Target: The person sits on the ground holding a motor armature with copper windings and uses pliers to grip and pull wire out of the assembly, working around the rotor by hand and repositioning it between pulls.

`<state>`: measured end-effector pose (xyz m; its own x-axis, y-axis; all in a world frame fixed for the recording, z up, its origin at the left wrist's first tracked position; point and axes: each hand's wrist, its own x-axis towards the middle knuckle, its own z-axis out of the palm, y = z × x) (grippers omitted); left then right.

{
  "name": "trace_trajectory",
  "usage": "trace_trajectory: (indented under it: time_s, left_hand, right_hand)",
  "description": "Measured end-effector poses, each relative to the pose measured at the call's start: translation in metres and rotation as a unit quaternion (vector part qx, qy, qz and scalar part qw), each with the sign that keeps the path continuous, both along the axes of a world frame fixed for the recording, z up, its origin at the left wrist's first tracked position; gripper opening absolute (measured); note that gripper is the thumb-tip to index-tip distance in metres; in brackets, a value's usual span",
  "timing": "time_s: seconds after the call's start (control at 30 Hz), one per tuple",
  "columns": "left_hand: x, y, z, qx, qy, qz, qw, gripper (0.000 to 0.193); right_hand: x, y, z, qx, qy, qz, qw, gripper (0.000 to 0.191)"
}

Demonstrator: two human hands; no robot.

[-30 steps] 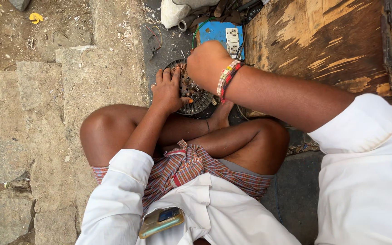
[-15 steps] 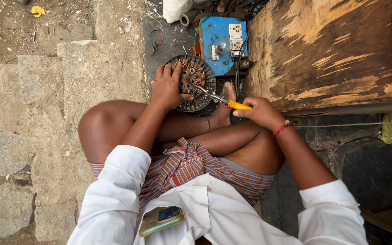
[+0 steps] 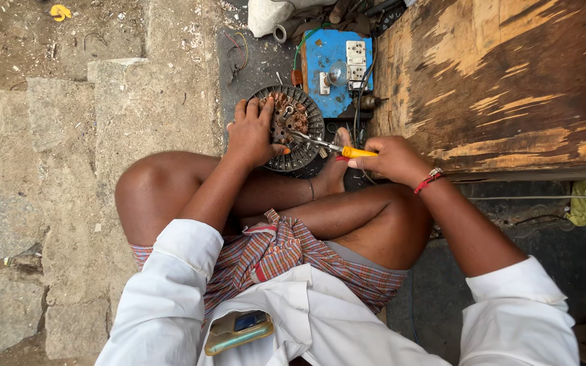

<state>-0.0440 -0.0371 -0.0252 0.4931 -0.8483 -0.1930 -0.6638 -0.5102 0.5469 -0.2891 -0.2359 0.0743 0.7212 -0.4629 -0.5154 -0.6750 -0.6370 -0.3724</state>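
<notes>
- Copper windings show at the middle of the round, dark motor stator, which rests on the ground just past my crossed legs, against my foot.
- My left hand lies over the stator's left half, fingers spread across its top and the thumb pressed on its near edge, so it grips the part and holds it flat.
- My right hand is wrapped tight around the yellow handle of a screwdriver; the metal shaft runs leftward and its tip sits among the windings near the stator's centre.
- On my right wrist I see a red thread bracelet.
- Just beyond the stator lies a blue switchboard with white sockets, a bulb and wires running off it, close to touching the stator's far rim.
- To the right of that stands a worn wooden box, its near edge just beside my right hand.
- On the left I see grey stone slabs and dusty ground, with a small yellow scrap well apart at the far corner.
- Nearest to me, a phone sticks out of my white shirt pocket, above a checked cloth over my lap.
</notes>
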Motion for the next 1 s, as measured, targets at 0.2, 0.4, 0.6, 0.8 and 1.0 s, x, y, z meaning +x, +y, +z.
trace_trajectory:
  time_s: [0.2, 0.4, 0.6, 0.8, 1.0]
  left_hand:
    - [-0.003, 0.000, -0.003, -0.016, 0.000, 0.001, 1.000, 0.122]
    - [0.001, 0.002, -0.005, -0.013, 0.001, 0.003, 1.000, 0.122]
    - [-0.001, 0.000, 0.000, 0.012, 0.013, -0.005, 1.000, 0.125]
    - [-0.002, 0.006, 0.004, -0.010, 0.011, -0.001, 1.000, 0.124]
    - [-0.005, 0.004, 0.004, -0.006, 0.003, 0.000, 1.000, 0.124]
  right_hand:
    - [0.013, -0.009, 0.016, 0.045, 0.057, -0.005, 0.997, 0.044]
    - [-0.001, -0.018, -0.014, 0.280, 0.039, -0.165, 0.945, 0.036]
    - [0.007, -0.032, -0.012, 0.362, 0.095, -0.272, 0.886, 0.031]
    - [0.022, -0.004, 0.019, -0.002, 0.053, 0.052, 0.997, 0.053]
    - [0.052, 0.005, 0.048, -0.124, 0.102, 0.129, 0.979, 0.055]
